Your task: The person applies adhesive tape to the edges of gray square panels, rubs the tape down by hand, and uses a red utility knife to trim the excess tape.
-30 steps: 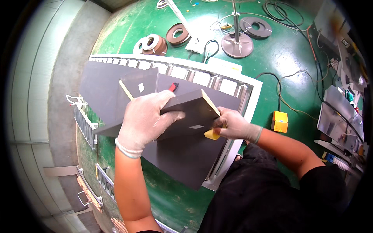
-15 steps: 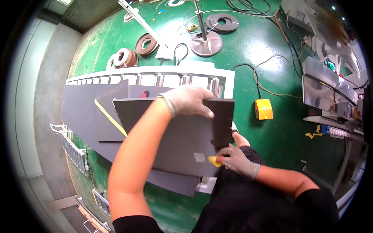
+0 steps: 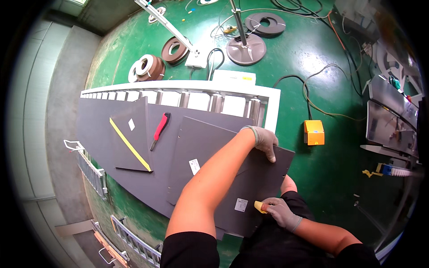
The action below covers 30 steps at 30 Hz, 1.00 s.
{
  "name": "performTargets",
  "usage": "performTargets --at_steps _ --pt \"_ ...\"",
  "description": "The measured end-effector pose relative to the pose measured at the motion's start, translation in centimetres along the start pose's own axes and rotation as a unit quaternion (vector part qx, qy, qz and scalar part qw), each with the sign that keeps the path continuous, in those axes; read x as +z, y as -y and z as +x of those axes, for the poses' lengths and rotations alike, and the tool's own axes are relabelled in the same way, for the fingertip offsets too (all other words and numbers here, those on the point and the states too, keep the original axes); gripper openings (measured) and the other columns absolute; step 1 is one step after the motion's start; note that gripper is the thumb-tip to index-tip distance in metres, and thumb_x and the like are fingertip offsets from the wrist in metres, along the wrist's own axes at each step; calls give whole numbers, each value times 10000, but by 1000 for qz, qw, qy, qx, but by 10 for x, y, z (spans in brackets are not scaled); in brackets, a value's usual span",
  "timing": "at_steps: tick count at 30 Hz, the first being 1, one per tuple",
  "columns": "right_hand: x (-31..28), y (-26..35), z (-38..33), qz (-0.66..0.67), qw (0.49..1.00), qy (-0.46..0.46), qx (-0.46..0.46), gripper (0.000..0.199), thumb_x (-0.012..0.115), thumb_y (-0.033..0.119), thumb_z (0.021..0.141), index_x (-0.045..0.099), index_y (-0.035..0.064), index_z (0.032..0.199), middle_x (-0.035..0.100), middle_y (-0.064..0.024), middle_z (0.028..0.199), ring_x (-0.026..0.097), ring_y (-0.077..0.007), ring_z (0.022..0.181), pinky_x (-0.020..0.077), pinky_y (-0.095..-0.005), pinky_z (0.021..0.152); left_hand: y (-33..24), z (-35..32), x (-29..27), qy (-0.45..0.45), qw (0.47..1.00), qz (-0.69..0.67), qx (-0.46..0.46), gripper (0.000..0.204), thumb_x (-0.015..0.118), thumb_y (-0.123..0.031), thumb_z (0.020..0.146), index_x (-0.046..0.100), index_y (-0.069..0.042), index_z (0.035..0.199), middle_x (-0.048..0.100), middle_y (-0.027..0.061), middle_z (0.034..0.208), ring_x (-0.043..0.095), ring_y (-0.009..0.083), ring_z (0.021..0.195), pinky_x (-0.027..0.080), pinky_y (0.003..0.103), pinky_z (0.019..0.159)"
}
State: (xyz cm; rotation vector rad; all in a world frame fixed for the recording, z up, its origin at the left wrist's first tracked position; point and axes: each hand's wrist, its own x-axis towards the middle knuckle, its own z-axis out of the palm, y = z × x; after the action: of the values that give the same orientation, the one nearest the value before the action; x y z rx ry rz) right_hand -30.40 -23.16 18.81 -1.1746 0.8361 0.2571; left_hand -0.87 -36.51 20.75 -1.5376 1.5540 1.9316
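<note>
A dark grey panel with a white label leans near me at the right end of the roller conveyor. My gloved left hand grips its upper edge, thumb on the near face. My gloved right hand pinches a small yellow piece, perhaps cloth or tape, beside the panel's lower right part. A second labelled grey panel lies behind, partly covered by my left forearm. Farther left, a red-handled utility knife rests on a large grey board, next to a smaller panel with a yellow strip.
The white-framed roller conveyor carries the boards. Beyond it stand a round metal stand base and several edge-band coils. An orange-yellow box with a cable sits on the green floor. Metal machinery fills the right side.
The held panel has come nearer to me and tilted, its right end lower. The knife and the second panel's label have come into sight. My right hand still pinches the yellow piece.
</note>
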Motion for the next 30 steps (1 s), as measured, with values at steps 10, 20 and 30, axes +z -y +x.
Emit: performTargets --at_steps 10,20,30 --pt "14 -27 43 149 988 -19 -26 270 587 244 968 677 22 1093 643 -36 1021 581 -138 901 460 -275 782 55 -42 128 -616 787 43 17 615 688 -332 907 521 -8 1403 455 220 1506 397 408 1421 329 483 1183" --pt "21 -4 54 342 936 7 77 239 572 195 946 609 60 1139 578 -58 1101 550 -182 1037 474 -368 869 164 -73 313 -638 667 -16 -384 817 483 -471 991 244 17 1601 226 262 1660 181 438 1545 110 557 1253" --pt "0 47 22 -18 974 -161 -159 176 545 55 928 625 -35 1056 644 -108 1012 616 -187 1038 494 -323 943 167 -79 350 -676 680 -15 -282 768 555 -437 961 354 14 1548 307 251 1627 265 444 1507 171 562 1240"
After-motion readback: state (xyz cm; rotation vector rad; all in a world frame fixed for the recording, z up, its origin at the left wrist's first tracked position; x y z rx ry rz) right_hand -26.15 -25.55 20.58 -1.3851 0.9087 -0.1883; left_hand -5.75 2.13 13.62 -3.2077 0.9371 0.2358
